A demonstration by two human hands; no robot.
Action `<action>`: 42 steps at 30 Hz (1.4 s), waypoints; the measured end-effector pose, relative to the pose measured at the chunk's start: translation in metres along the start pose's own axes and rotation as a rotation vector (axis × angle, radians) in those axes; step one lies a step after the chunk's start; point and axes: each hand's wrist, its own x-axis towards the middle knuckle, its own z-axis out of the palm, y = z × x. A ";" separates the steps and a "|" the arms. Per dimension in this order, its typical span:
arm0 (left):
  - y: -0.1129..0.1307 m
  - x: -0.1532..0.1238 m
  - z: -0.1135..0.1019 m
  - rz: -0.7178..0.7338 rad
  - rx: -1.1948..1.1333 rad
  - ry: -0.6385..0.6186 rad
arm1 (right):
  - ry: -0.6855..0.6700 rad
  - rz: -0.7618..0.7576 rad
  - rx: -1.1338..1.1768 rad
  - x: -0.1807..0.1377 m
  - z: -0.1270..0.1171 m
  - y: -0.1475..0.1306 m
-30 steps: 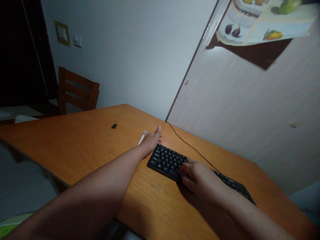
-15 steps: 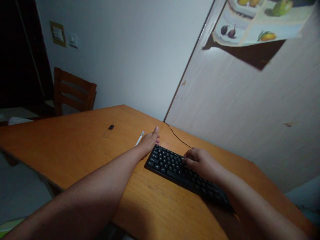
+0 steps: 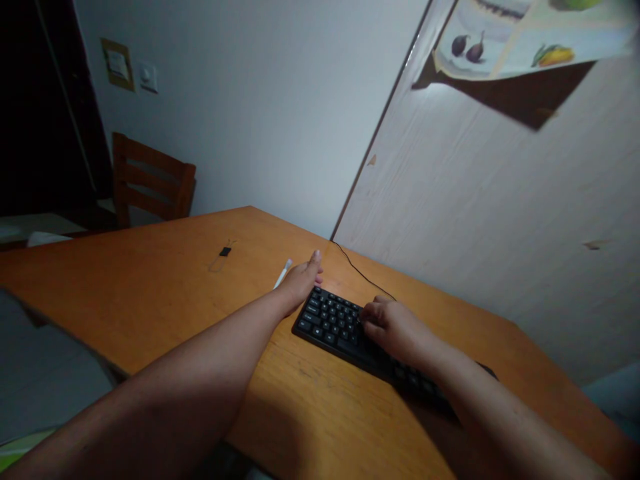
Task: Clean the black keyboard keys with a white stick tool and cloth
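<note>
A black keyboard (image 3: 334,325) lies slantwise on an orange wooden table (image 3: 165,293), its cable (image 3: 357,272) running back to the wall corner. My left hand (image 3: 300,283) rests against the keyboard's left end with its fingers stretched forward and together, nothing in them. A white pen (image 3: 283,274) lies just left of that hand. My right hand (image 3: 393,328) sits on the keys near the keyboard's middle. Its fingers are curled tight with the tips down on the keys, and whatever is under them is hidden.
A small black clip (image 3: 225,251) lies on the table further left. A wooden chair (image 3: 150,187) stands behind the table's far side. A pale wood-grain wall (image 3: 490,220) runs close along the table's right, with a fruit poster (image 3: 525,40) above.
My right hand moved from the keyboard's front middle to its back rows, then slid left along the keys. My left hand stayed at the keyboard's left end.
</note>
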 end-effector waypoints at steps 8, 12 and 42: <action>0.004 -0.003 0.000 -0.006 -0.006 0.005 | -0.002 -0.031 0.055 -0.034 0.001 -0.013; 0.004 -0.002 0.000 -0.007 -0.007 0.009 | 0.012 -0.051 0.087 -0.046 0.005 -0.012; 0.004 -0.003 -0.001 0.016 0.008 0.001 | 0.074 0.056 0.035 0.002 0.004 0.027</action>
